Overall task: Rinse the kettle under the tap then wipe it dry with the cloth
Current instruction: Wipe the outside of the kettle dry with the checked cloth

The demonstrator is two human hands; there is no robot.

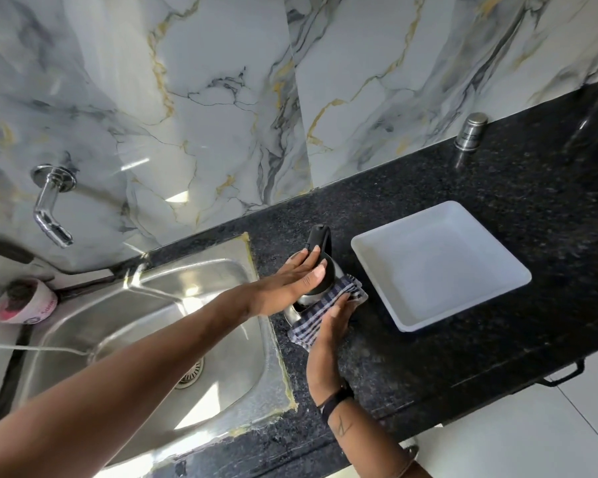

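A steel kettle (325, 276) with a black lid and black handle stands on the dark granite counter, just right of the sink. My left hand (290, 282) lies flat on its lid and left side, fingers stretched out. My right hand (335, 319) presses a blue-and-white checked cloth (320, 312) against the kettle's front and right side. The cloth and my hands hide most of the kettle body. The chrome tap (50, 205) juts from the marble wall at the left, and no water is visible.
The steel sink (145, 326) lies left of the kettle, with a drain at its bottom. A white square tray (439, 267) sits to the right. A small steel canister (470, 131) stands at the back. A pink tub (25, 301) sits by the sink's left edge.
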